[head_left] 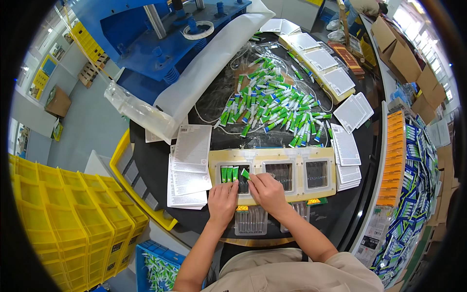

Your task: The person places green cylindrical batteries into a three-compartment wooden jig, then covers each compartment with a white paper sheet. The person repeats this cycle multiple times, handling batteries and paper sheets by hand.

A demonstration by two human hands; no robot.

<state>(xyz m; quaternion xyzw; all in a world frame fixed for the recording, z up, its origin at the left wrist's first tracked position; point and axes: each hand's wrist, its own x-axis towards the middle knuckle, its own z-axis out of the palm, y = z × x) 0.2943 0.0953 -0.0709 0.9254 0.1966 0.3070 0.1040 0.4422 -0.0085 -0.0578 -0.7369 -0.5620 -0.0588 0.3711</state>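
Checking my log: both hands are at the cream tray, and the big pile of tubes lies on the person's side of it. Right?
No: the head view shows the big pile of tubes on the far side of the cream tray. The left hand and right hand are at the tray.

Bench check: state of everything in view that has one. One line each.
Fixture's left window, partly filled with green tubes
Middle window, no tubes seen
Right window, no tubes seen
Left hand, at the left window's tubes, grip unclear
Right hand, pinching one tube
Tube pile, loose, heaped
Left card stack, uneven
Blue crate, holding tubes
Yellow crates, stacked
Cardboard box, open
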